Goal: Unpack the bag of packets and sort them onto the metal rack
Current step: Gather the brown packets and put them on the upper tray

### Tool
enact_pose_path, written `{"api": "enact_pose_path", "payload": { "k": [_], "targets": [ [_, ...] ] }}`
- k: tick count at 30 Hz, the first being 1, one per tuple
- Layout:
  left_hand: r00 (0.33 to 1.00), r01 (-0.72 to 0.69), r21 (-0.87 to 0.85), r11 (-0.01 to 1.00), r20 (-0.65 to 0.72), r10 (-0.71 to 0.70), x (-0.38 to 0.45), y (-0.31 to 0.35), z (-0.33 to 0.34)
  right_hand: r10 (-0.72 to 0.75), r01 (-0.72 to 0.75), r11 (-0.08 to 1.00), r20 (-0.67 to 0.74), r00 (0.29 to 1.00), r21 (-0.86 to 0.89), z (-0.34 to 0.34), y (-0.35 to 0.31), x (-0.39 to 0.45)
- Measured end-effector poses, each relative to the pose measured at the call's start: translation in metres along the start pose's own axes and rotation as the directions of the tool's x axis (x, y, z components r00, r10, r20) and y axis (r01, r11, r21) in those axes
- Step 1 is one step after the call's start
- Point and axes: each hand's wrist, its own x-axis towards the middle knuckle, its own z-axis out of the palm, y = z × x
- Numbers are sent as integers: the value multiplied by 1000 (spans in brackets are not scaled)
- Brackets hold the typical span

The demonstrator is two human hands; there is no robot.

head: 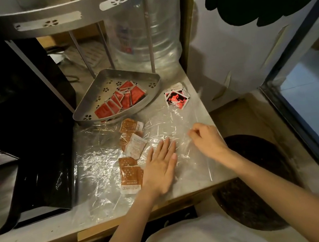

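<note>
A clear plastic bag [161, 126] lies spread flat over the counter. My left hand [161, 166] rests flat on it, fingers apart, beside several brown-and-white packets [131, 139]. My right hand [209, 140] pinches a fold of the bag's film at its right side. The metal rack's lower tray [105, 81] stands behind and holds several red packets [122, 99]. A small pile of red-and-black packets [177, 97] lies on the counter to the right of the tray. The rack's upper shelf [59, 13] hangs overhead.
A black appliance [20, 121] stands at the left. A large clear water jug [145, 29] stands behind the rack. A white cabinet side [235, 37] rises on the right. The counter's front edge [127, 216] runs below my arms, with a dark round mat [256, 179] on the floor.
</note>
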Motion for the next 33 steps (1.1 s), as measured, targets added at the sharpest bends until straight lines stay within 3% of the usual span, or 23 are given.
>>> {"api": "enact_pose_path", "payload": {
  "k": [7,10,13,17,23,26,28,31,33],
  "targets": [
    [999,-23,129,991,39,18,-2,-1,1,90,-75,989,-119,989,124,-35,26,7],
    [999,-33,218,975,41,25,-2,-3,4,139,-148,951,54,989,272,-56,36,11],
    [999,-32,256,966,25,27,-2,-4,6,148,-202,937,199,969,284,-74,46,12],
    [999,-39,243,969,16,36,-1,-5,7,253,-295,892,161,954,343,-91,62,14],
    [998,-57,210,976,-10,61,-1,-5,5,484,-496,750,149,862,437,-84,72,25],
    [999,-33,197,980,-15,37,2,-5,3,513,-494,799,39,858,343,-71,75,34],
    [1000,-10,175,984,-7,12,5,-2,-1,462,-450,878,-48,885,164,-68,72,37],
    [999,7,47,999,-45,-4,10,4,-10,278,-292,951,-131,952,-101,-66,55,39],
    [994,15,-39,999,-105,-19,10,8,-19,147,-163,974,-110,983,-158,-61,38,43]
  ]
}}
